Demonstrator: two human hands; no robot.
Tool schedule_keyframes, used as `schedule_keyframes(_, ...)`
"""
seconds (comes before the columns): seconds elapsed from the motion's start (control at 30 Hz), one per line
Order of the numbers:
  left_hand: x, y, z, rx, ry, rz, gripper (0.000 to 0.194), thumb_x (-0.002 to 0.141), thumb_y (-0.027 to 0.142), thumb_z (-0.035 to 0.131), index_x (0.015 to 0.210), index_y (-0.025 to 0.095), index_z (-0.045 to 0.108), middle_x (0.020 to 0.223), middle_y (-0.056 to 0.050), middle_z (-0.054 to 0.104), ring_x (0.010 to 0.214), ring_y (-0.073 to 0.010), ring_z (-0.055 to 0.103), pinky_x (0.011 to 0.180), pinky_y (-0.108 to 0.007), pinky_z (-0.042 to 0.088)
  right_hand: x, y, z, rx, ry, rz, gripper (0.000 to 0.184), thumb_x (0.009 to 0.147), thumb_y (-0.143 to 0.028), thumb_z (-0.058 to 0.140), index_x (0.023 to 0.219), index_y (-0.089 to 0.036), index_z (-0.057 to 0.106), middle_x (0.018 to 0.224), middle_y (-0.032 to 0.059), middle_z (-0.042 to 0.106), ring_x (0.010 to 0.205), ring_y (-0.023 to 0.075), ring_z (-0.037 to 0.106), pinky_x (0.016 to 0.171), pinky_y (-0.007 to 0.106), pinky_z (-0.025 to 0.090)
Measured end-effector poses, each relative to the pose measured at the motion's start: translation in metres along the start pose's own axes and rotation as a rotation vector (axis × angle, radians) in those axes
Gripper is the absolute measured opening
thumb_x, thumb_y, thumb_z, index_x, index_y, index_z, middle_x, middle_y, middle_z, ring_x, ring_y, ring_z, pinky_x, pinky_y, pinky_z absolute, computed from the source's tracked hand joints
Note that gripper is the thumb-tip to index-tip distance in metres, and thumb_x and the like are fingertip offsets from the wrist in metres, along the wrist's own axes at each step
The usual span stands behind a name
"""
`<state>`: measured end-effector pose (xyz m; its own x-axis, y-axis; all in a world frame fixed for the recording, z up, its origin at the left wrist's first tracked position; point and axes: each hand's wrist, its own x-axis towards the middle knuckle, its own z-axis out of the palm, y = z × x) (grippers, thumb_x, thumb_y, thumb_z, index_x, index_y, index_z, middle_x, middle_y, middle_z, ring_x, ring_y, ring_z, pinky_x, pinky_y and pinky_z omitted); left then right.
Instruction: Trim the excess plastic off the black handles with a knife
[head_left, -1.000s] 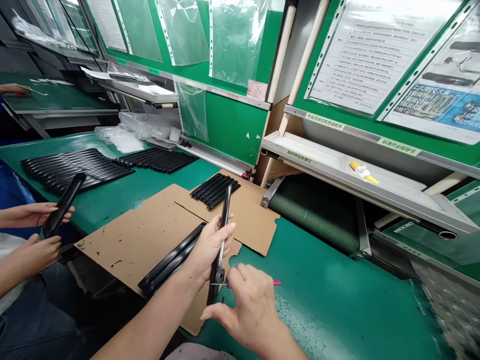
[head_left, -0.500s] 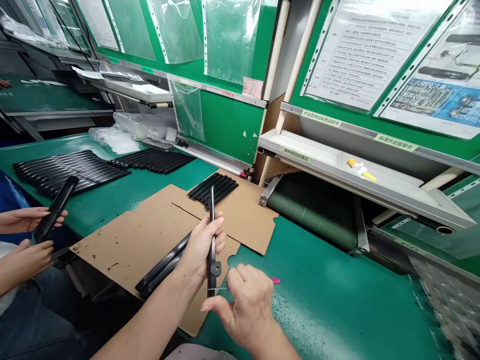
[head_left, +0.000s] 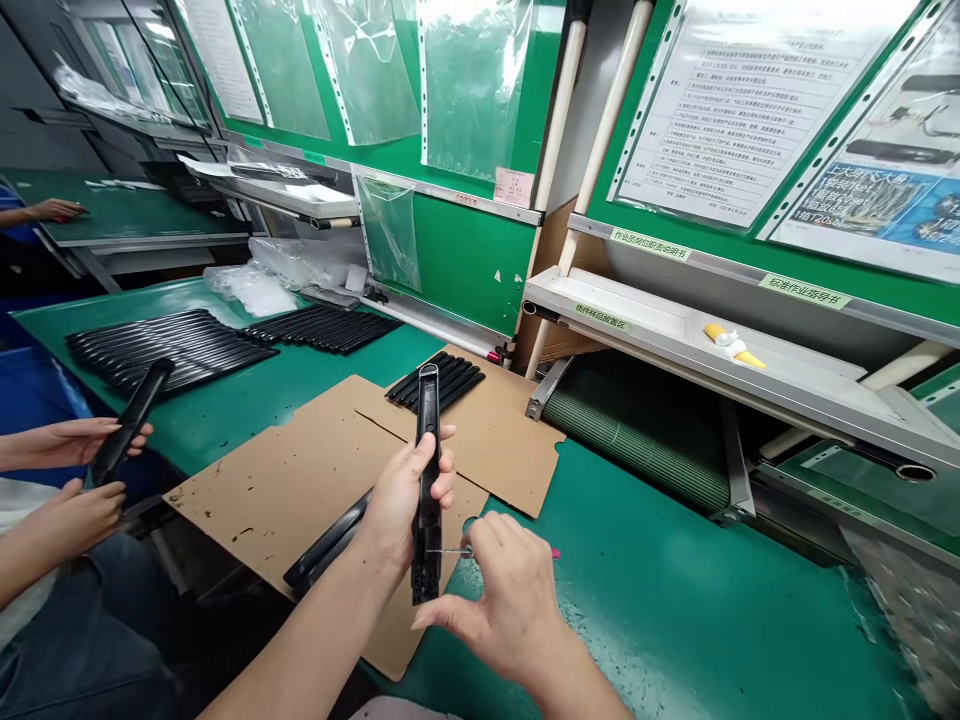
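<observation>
My left hand (head_left: pixel 409 495) is wrapped round a long black plastic part (head_left: pixel 427 410), held upright over the cardboard with its hollow, ribbed side facing me. Closed on a thin metal tool with a pink end (head_left: pixel 556 553) is my right hand (head_left: pixel 514 595). The tool's narrow tip touches or lies just in front of the black part near its lower end; most of the handle is hidden in my fist. My right thumb points to the part's bottom end. More black parts (head_left: pixel 326 545) lie on the cardboard (head_left: pixel 255 490), partly behind my left forearm.
Several black parts lie in a pile (head_left: pixel 450 380) at the back and in rows (head_left: pixel 165 345) on the green table (head_left: pixel 660 600). At left a co-worker's hands (head_left: pixel 90 510) hold a similar part. A conveyor belt (head_left: pixel 637 430) runs under a white shelf (head_left: pixel 675 325).
The black part in my left hand has been turned from its narrow edge to its hollow side. My right hand keeps the tool at its lower end. The view has shifted slightly.
</observation>
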<state>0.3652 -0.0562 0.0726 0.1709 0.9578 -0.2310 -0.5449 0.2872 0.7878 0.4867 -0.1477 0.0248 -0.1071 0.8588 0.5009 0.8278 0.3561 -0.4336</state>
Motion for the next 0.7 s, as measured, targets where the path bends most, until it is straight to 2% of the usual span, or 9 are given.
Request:
schedule_keyframes(0.13, -0.0013, -0.0009, 0.0004, -0.041, -0.071, -0.013, 0.018, 0.097, 0.024, 0.051, 0.108, 0.013, 0.059, 0.068, 0.004, 0.045, 0.039, -0.0013, 0.03, 0.032, -0.012, 0.032, 0.0091, -0.001, -0.008, -0.04, -0.064, -0.126, 0.065, 0.09, -0.081, 0.032, 0.07, -0.02, 0.046, 0.065, -0.0006, 0.048, 0.059, 0.0132, 0.04, 0.055, 0.031, 0.02)
schedule_keyframes(0.23, -0.0012, 0.0004, -0.0004, -0.088, -0.084, -0.036, 0.016, 0.098, 0.022, 0.047, 0.105, 0.012, 0.059, 0.067, 0.004, 0.044, 0.037, -0.0007, 0.029, 0.031, -0.011, 0.03, 0.0077, -0.0027, -0.0071, -0.052, -0.03, -0.145, 0.066, 0.091, -0.08, 0.031, 0.067, -0.02, 0.042, 0.062, -0.0013, 0.045, 0.057, 0.0123, 0.038, 0.055, 0.031, 0.018)
schedule_keyframes(0.43, -0.0001, 0.0021, -0.0034, -0.177, -0.047, -0.029, 0.016, 0.099, 0.019, 0.046, 0.103, 0.011, 0.059, 0.068, 0.004, 0.041, 0.038, 0.0008, 0.03, 0.031, -0.01, 0.03, 0.0021, -0.0076, -0.0013, -0.101, 0.076, -0.126, 0.064, 0.095, -0.073, 0.032, 0.062, -0.019, 0.034, 0.057, -0.0018, 0.039, 0.054, 0.0122, 0.034, 0.054, 0.032, 0.014)
schedule_keyframes(0.7, 0.0012, 0.0043, -0.0006, -0.142, 0.045, -0.008, 0.014, 0.097, 0.017, 0.048, 0.104, 0.01, 0.058, 0.068, 0.003, 0.043, 0.039, 0.0, 0.03, 0.031, -0.011, 0.031, 0.0033, -0.0062, -0.0021, -0.193, 0.085, -0.106, 0.062, 0.096, -0.072, 0.031, 0.065, -0.02, 0.04, 0.061, 0.0003, 0.046, 0.055, 0.0134, 0.039, 0.056, 0.032, 0.015)
